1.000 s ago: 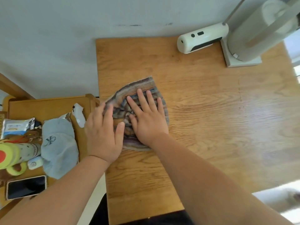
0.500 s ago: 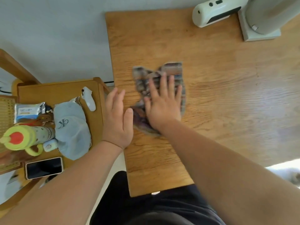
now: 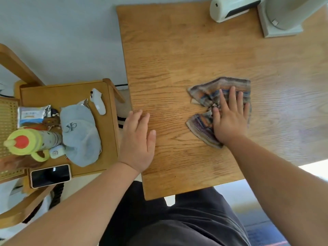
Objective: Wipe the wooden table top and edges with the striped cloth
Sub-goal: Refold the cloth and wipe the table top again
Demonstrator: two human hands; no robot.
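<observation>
A person's flat right hand point(image 3: 229, 119) is pressing the striped cloth point(image 3: 205, 98) on the wooden bench point(image 3: 177, 50), left hand point(image 3: 137, 142) resting open at its edge.

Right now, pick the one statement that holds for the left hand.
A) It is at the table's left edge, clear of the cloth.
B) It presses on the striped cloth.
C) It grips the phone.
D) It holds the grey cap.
A: the left hand is open with straight fingers at the left edge of the wooden table, apart from the striped cloth, which only the right hand presses.
</observation>
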